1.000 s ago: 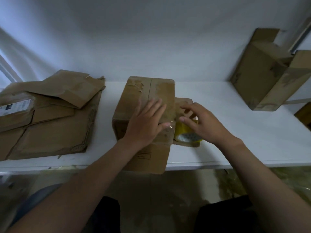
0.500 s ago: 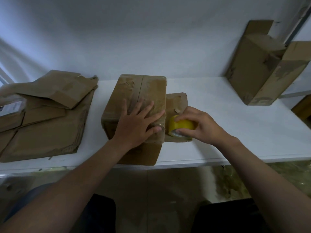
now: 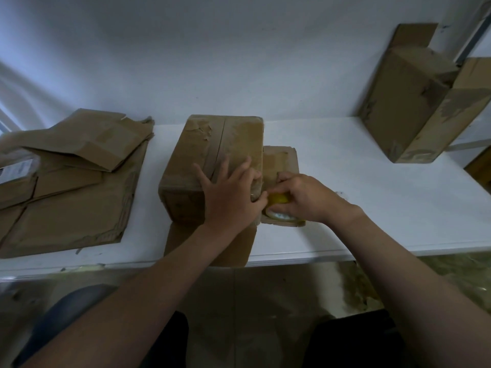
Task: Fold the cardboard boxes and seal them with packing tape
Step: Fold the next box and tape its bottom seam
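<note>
Left hand (image 3: 229, 193): fingers spread, pressed flat on the box (image 3: 212, 147) at the surface (image 3: 372, 208) front edge.
Right hand (image 3: 305, 199): fingers curled round the tape roll (image 3: 277, 199), just beside the box.

A worn brown box (image 3: 212, 155) stands in the centre, top flaps closed. One side flap (image 3: 280, 160) lies flat on its right, and another sticks out on the near side. A yellow tape (image 3: 277, 199) roll sits on the right flap. Flat boxes (image 3: 66, 195) lie stacked at the left. An open box (image 3: 409, 102) leans tilted at the far right.
</note>
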Motion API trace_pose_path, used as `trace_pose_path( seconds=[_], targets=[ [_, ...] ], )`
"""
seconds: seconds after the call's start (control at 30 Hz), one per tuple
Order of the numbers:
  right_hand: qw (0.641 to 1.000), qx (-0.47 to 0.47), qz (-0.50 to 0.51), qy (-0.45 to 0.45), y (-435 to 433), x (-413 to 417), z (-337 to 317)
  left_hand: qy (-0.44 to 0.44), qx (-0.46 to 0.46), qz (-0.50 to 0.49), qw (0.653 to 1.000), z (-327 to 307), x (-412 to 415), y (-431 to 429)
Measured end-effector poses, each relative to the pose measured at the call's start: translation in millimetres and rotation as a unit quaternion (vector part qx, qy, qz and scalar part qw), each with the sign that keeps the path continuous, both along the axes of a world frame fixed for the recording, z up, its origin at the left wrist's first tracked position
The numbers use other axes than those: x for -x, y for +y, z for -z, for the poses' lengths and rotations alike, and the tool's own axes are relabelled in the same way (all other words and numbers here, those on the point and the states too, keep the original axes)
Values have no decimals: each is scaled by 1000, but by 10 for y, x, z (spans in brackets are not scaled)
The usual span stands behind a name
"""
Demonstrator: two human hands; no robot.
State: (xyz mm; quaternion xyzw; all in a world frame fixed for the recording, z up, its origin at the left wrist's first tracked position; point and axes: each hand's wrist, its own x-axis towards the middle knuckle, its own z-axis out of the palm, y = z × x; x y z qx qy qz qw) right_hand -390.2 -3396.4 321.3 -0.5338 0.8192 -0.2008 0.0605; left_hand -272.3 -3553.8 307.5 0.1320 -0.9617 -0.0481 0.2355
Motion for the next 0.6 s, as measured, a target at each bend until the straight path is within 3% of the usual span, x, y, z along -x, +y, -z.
trace_pose_path(
  seconds=[0.13, 0.33, 0.43, 0.6],
  targets=[
    [1000, -21, -2, -17, -103, -18, -47, -23, -5, 17, 1000, -16, -66, -128],
    [998, -26, -21, -58, -221, -83, -46, -78, -88, -74, 990, 24, -329, -344],
    [997, -40, -14, -61, -201, -103, -32, -34, -145, 0, 989, 146, -379, -475],
    [997, -21, 1, -69, -151, -161, -17, -22, -161, 104, 981, 152, -277, -782]
  ],
)
